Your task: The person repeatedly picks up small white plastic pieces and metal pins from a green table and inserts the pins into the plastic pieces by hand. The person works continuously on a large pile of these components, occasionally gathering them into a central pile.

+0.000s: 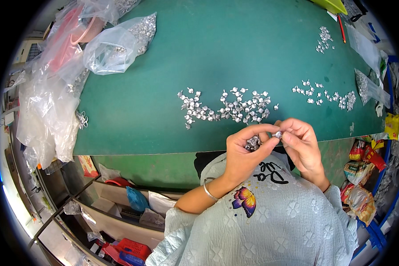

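Near the table's front edge my two hands meet at a small silvery metal part (278, 134) with a rounded head. My left hand (246, 148) cups several more such metal parts (253, 143) in its palm, and its thumb and forefinger reach to the single part. The fingertips of my right hand (302, 144) pinch that part from the other side. Just beyond my hands, a loose spread of the same metal parts (244, 106) lies on the green table (235, 53). Fingers partly hide the piece between my hands.
Smaller groups of metal parts (341, 98) lie at the right, with another group (325, 39) farther back. A clear bag of parts (120, 46) and crumpled plastic bags (46, 111) fill the left side. A red pencil (341, 29) lies far right. Drawers (120, 217) stand below left.
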Demonstrator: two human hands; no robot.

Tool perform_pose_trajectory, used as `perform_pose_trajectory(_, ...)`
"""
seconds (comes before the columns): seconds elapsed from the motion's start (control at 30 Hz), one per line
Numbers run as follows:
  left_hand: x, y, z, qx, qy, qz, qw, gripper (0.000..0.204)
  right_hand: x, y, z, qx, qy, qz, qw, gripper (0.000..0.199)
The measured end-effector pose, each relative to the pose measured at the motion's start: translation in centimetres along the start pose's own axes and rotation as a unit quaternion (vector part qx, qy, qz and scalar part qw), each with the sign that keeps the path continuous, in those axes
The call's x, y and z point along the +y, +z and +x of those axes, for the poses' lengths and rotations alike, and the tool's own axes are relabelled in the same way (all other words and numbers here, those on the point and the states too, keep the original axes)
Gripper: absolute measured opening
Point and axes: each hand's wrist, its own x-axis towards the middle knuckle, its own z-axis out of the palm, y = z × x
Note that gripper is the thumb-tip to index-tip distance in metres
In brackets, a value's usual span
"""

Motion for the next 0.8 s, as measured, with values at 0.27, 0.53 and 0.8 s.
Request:
perform_pose_trajectory(0.27,-0.7,-0.2,0.8,0.065,-0.001,0.066,0.996,0.011,0.4,0.1,1.1,0.048,-0.125,-0.240,0.962,0.009)
perform_pose_trajectory(0.53,2.1,0.2,10.4,0.059,-0.118,-0.004,0.991,0.014,0.5,-1.9,3.1,0.139,-0.168,-0.461,0.860,0.015)
perform_pose_trajectory(0.8,9.4,4.0,29.7,0.082,0.071,0.000,0.994,0.022,0.8,-1.7,4.9,0.078,-0.208,-0.651,0.726,0.037)
